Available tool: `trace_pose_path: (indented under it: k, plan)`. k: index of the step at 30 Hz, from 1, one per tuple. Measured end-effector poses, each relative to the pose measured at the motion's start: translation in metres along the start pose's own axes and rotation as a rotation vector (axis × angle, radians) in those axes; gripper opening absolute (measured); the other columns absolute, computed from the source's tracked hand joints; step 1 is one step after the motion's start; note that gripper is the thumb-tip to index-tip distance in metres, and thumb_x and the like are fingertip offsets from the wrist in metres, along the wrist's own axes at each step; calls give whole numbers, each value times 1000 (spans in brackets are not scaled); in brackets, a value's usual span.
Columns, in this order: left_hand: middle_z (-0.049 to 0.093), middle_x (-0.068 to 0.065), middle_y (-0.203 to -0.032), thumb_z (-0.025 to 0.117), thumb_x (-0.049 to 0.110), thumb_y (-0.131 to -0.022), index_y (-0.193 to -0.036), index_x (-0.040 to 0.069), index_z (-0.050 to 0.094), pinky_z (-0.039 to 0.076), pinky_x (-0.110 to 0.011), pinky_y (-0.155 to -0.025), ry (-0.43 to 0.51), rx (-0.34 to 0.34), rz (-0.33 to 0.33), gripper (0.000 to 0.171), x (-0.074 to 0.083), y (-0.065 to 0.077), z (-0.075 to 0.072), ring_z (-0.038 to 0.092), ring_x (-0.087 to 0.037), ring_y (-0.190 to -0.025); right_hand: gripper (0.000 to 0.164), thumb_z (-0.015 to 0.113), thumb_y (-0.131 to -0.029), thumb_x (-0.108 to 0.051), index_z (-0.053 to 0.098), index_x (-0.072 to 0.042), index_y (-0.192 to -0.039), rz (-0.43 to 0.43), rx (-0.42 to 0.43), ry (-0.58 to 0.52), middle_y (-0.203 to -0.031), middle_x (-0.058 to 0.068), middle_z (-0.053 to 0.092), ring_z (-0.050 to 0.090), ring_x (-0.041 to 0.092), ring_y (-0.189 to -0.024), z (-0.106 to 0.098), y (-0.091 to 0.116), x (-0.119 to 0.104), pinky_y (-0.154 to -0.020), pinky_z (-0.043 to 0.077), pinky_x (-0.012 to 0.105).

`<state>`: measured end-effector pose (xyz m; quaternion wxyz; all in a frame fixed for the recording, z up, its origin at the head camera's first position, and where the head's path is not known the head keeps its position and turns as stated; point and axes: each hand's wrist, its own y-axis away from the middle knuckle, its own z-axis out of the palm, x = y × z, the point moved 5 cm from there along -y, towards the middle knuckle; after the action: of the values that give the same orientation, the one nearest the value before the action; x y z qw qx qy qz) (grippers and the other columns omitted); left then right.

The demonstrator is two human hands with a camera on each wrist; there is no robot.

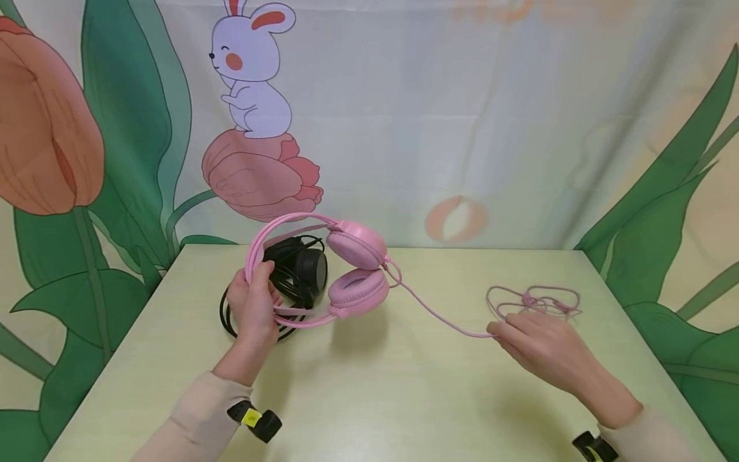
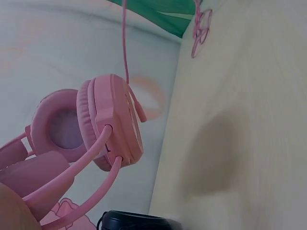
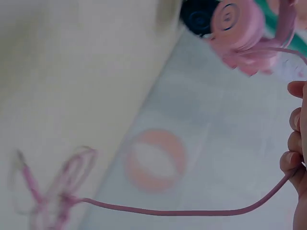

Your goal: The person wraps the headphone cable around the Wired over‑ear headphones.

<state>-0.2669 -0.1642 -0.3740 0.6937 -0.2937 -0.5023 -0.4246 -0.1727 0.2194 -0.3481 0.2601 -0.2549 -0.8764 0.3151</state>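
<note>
My left hand [image 1: 254,301] grips the headband of the pink headphones [image 1: 358,247], holding them above the table with both ear cups pointing right. From the cups a thin pink cable [image 1: 439,314] runs across to my right hand [image 1: 539,350], whose curled fingers hold it. Past that hand, the rest of the cable lies in a loose bundle [image 1: 534,301] on the table. In the left wrist view a small pink microphone boom [image 2: 138,108] sticks out beside one ear cup. Black headphones [image 1: 312,269] with a coiled black cord lie behind the left hand, partly hidden by it.
The pale table [image 1: 404,398] ends at a back edge against a hanging cloth [image 1: 392,128] printed with a rabbit and tulips. A dark strap with a small device [image 1: 254,420] sits on the left sleeve, and another [image 1: 594,446] on the right.
</note>
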Motion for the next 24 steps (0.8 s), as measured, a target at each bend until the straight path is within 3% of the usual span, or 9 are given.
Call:
trace_pose_path:
  k: [6,10,12,17,24]
  plan:
    - [38,5,-48,58,20,-85,-78,11,46,33,-20,-40,-108,-35,30,16,-10,4,5,37,-8,-40,22,41,-89,-5,59,-14,-82,-211,70,25,-59,-7,30,17,4,-51,-10,-64,-21,-45,9,17]
    - [39,5,-47,58,17,-84,-81,11,48,35,-20,-40,-164,-94,57,12,-15,10,11,38,-8,-39,23,40,-83,2,56,-14,-81,-295,68,22,-58,-6,26,14,5,-52,-7,-92,-25,-46,8,18]
    - [38,6,-46,58,14,-84,-81,11,48,33,-20,-39,-163,-133,66,12,-17,14,15,37,-8,-38,20,40,-87,-1,55,-14,-82,-320,58,21,-59,-6,28,16,5,-52,-3,-102,-22,-46,9,18]
    - [37,7,-46,59,7,-83,-80,9,47,29,-18,-38,-140,-215,112,12,-20,26,24,34,-6,-36,18,49,-93,-20,50,-14,-77,-311,-22,28,-60,-5,33,26,7,-50,14,-120,-12,-46,14,19]
    - [39,8,-51,61,4,-81,-84,6,49,29,-17,-38,-147,-307,100,13,-23,44,35,34,-4,-38,27,68,-80,-30,47,-14,-74,-252,-121,37,-61,-6,42,36,9,-49,41,-133,-4,-41,22,20]
